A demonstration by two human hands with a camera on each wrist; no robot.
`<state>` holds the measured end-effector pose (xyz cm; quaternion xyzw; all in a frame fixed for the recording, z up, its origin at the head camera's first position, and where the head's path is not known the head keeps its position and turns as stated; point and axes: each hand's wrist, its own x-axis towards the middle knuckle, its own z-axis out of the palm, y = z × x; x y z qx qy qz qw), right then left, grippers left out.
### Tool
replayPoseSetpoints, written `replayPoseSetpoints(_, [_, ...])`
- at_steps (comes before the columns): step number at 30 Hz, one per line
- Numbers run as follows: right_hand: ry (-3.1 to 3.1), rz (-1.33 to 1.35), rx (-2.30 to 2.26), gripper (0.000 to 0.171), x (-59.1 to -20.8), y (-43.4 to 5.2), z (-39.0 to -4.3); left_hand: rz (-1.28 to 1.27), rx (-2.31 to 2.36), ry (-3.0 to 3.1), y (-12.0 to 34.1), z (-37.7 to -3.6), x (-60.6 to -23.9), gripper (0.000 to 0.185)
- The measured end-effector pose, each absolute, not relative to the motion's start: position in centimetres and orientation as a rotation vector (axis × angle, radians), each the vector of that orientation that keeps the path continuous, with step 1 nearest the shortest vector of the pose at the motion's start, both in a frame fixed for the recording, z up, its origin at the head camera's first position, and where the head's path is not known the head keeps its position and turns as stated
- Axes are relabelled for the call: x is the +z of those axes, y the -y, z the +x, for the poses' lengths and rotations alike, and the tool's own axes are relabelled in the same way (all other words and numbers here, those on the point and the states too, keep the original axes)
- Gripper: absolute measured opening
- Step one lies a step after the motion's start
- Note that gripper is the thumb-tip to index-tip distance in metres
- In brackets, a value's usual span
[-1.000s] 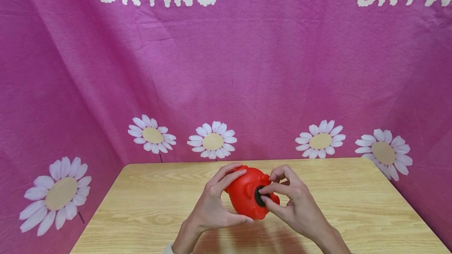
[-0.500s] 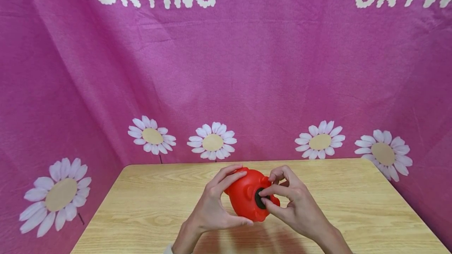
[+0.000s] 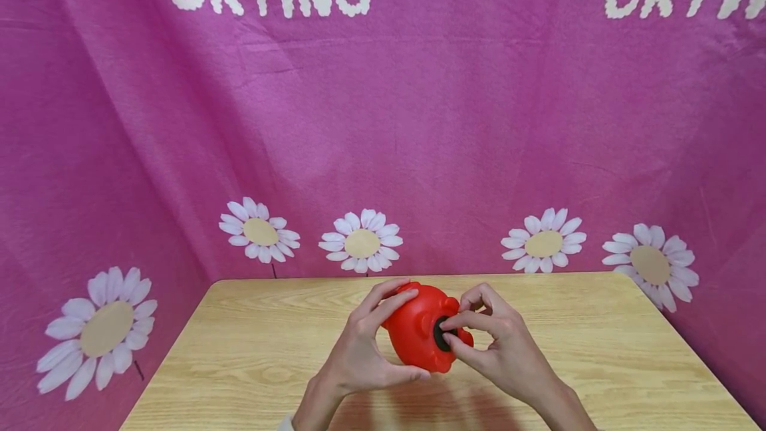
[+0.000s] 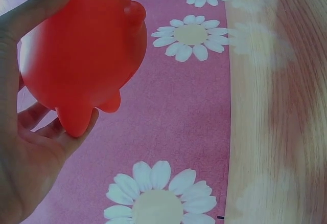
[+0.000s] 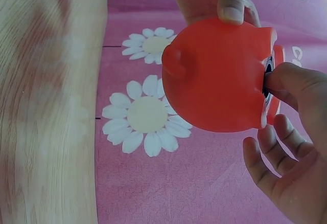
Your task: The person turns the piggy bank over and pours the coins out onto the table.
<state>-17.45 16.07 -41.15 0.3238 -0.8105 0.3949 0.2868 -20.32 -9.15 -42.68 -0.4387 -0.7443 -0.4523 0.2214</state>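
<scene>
A glossy red piggy bank [image 3: 413, 331] is held above the table, tipped so that its underside with the stubby feet faces right. My left hand [image 3: 362, 344] grips its body, with the thumb below and the fingers over the far side. In the left wrist view the rounded red body of the piggy bank [image 4: 87, 45] fills the upper left. A round black stopper [image 3: 441, 341] sits in the underside. Thumb and forefinger of my right hand [image 3: 505, 344] pinch at this stopper, while the other fingers are bent beside the feet. Fingertips partly cover the stopper in the right wrist view.
Under the hands lies a light wood-grain table [image 3: 251, 351]. A pink cloth backdrop [image 3: 419, 118] with printed daisies and white letters hangs behind it and along the sides.
The head view has shifted slightly, so the backdrop sits a little lower. Both hands keep the same hold, and the stopper shows no clear movement.
</scene>
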Motion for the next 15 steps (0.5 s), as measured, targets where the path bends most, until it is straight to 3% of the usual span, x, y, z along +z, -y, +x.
replayPoseSetpoints(15, [2.132,0.922,1.069,0.039,-41.28,-16.15,-17.91,-1.214,-1.253,2.079,9.18,-20.55,-42.75,0.097])
